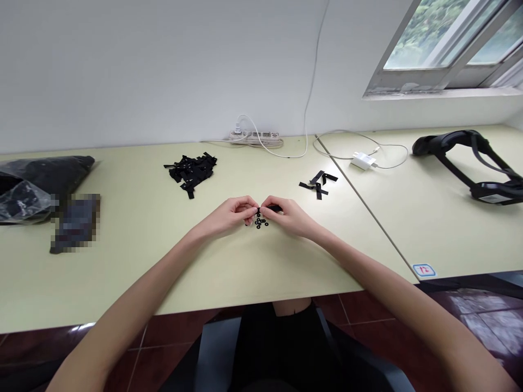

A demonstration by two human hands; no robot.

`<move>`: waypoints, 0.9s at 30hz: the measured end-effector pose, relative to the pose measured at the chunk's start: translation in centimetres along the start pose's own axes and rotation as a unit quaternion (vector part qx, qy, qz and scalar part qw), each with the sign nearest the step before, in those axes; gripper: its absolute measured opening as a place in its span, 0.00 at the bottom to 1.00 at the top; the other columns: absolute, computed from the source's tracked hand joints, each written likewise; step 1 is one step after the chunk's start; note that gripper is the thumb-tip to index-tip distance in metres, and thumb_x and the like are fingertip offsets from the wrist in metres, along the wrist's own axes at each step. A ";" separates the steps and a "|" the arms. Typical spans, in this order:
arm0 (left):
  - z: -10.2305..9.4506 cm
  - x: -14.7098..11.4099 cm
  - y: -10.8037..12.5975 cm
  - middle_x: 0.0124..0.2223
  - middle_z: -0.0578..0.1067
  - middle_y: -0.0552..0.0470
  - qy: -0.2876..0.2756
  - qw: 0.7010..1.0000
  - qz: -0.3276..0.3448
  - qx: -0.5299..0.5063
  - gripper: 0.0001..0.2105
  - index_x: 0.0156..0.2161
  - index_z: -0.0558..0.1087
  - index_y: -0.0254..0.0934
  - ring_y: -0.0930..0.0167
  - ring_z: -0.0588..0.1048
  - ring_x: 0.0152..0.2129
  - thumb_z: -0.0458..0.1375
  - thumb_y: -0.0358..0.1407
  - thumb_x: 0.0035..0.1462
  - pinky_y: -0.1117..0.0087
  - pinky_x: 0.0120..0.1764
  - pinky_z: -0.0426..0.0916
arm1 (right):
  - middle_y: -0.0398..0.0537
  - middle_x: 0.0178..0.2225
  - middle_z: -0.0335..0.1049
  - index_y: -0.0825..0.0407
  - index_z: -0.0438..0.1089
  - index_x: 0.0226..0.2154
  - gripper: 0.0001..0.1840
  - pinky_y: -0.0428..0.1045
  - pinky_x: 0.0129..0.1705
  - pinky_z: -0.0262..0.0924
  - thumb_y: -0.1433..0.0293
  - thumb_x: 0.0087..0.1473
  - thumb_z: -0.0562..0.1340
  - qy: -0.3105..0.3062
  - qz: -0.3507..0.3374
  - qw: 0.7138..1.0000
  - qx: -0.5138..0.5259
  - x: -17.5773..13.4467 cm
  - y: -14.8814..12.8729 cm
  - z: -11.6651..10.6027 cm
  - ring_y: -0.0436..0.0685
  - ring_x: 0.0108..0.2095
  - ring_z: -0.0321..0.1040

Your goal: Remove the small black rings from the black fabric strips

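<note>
My left hand (239, 212) and my right hand (284, 212) meet over the middle of the table, thumbs and fingers pinched. Between them is a short black strip (277, 208), its end running under my right fingers. My left fingertips close at the strip's other end on something small and dark that I cannot make out. Just below the fingertips lie several small black rings (261, 222). Beyond my left hand is a pile of black strips (192, 171). A smaller group of black strips (318, 185) lies beyond my right hand.
A black plastic bag (53, 179) and a blurred dark item (77, 223) lie at the left. By the wall sits a power strip (255, 138) with white cables. A white charger (363, 160) and a black headset (469, 163) are to the right, past the table seam.
</note>
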State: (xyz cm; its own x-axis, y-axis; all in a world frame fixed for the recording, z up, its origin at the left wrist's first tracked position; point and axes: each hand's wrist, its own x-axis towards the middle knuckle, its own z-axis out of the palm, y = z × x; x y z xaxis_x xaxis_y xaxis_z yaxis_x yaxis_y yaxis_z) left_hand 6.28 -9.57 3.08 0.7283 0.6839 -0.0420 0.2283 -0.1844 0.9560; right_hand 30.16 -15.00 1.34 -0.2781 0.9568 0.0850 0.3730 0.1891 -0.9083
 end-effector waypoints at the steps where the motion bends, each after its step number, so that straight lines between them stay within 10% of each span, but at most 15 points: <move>1: 0.0 0.0 -0.1 0.37 0.77 0.50 -0.001 1.000 -0.001 -0.003 0.19 0.46 0.78 0.38 0.67 0.75 0.35 0.65 0.53 0.72 0.64 0.45 0.70 | 0.49 0.41 0.81 0.49 0.76 0.40 0.17 0.52 0.41 0.62 0.53 0.71 0.63 0.000 0.001 1.000 -0.002 0.0 0.0 0.0 0.57 0.39 0.72; 13: -0.1 0.0 -0.2 0.42 0.79 0.48 0.051 0.995 -0.017 0.082 0.19 0.49 0.76 0.40 0.64 0.76 0.39 0.60 0.55 0.74 0.60 0.47 0.69 | 0.47 0.36 0.81 0.49 0.78 0.40 0.13 0.54 0.45 0.64 0.59 0.68 0.63 0.034 -0.005 0.999 -0.022 0.6 0.5 -1.9 0.58 0.39 0.74; 19: -0.6 0.0 -1.4 0.55 0.78 0.44 0.141 0.951 0.005 0.273 0.15 0.48 0.77 0.45 0.53 0.72 0.58 0.55 0.52 0.76 0.49 0.61 0.70 | 0.49 0.38 0.81 0.45 0.79 0.41 0.10 0.58 0.48 0.68 0.60 0.65 0.63 0.224 0.011 0.971 -0.079 1.7 3.6 -7.4 0.63 0.41 0.76; 27: -2.0 0.5 -2.2 0.55 0.77 0.45 0.161 0.941 0.004 0.296 0.13 0.49 0.78 0.46 0.54 0.73 0.58 0.55 0.48 0.75 0.49 0.61 0.72 | 0.54 0.64 0.76 0.40 0.82 0.52 0.20 0.73 0.75 0.54 0.56 0.66 0.59 0.369 0.102 0.906 -0.182 2.0 9.8 -13.8 0.75 0.71 0.61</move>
State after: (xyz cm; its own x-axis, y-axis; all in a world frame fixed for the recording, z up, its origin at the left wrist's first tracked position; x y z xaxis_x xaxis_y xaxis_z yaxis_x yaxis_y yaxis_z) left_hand 4.83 -7.36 1.51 0.5193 0.8421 0.1454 0.6139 -0.4860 0.6220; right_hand 45.54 -8.21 -1.76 0.4467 0.8416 0.3035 0.6548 -0.0764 -0.7520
